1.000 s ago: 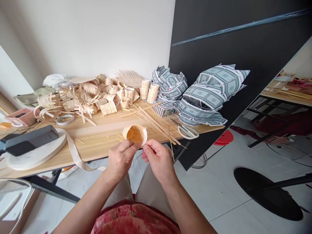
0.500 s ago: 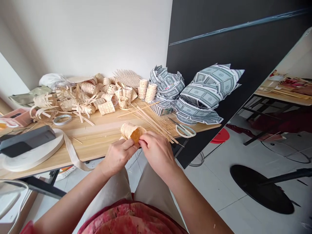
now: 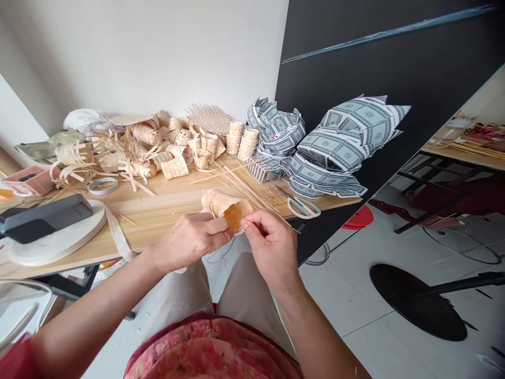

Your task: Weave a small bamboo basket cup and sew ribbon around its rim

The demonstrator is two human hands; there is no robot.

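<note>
A small woven cylinder point(image 3: 219, 202) of pale strips lies tilted over the table's front edge, its open end with an orange-brown inside facing me. My left hand point(image 3: 197, 234) is closed on the near side of its rim. The thumb and fingertips of my right hand point(image 3: 270, 237) pinch the right side of that rim. Behind it, thin loose strips point(image 3: 240, 184) are spread on the wooden table point(image 3: 169, 202). Scissors with pale handles point(image 3: 303, 206) lie to the right of the strips.
Woven pieces point(image 3: 148, 150) are heaped at the back left. Patterned folded bundles point(image 3: 335, 147) stand at the right by the black panel point(image 3: 379, 58). A tape roll point(image 3: 103, 185), a dark device point(image 3: 49, 217) and a ribbon roll point(image 3: 23, 252) lie on the left.
The woven cylinder has shifted slightly right, and its open end shows wider. My right hand has moved right along the rim, and my left hand lies more sideways. The view has shifted slightly.
</note>
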